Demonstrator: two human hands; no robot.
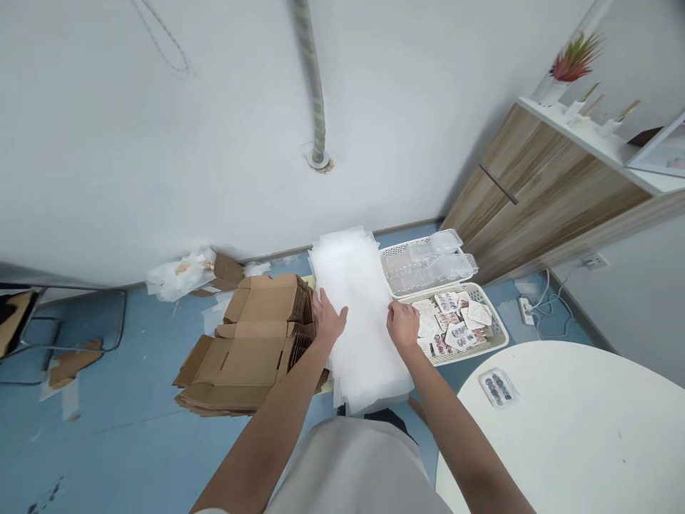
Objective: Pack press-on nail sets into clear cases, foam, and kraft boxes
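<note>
A thick stack of thin white sheets (356, 307) lies in front of me, its layers slightly out of line at the edges. My left hand (328, 321) rests at the left edge of the stack, fingers stretched and thumb apart. At the right edge my right hand (403, 325) has its fingers curled in; whatever is between the fingertips is hidden. Left of the sheets sit flat, folded brown cardboard boxes (251, 350) in piles. Close beside my right hand is a white basket (500, 335) holding several printed cards (460, 334).
Behind the cards, another white basket (386, 265) holds clear plastic cases (428, 263). A round white table (578, 428) carries one small clear case (498, 387). A wooden cabinet (535, 185) stands at the right. Plastic wrap (182, 275) and a metal-legged chair (120, 321) are at the left.
</note>
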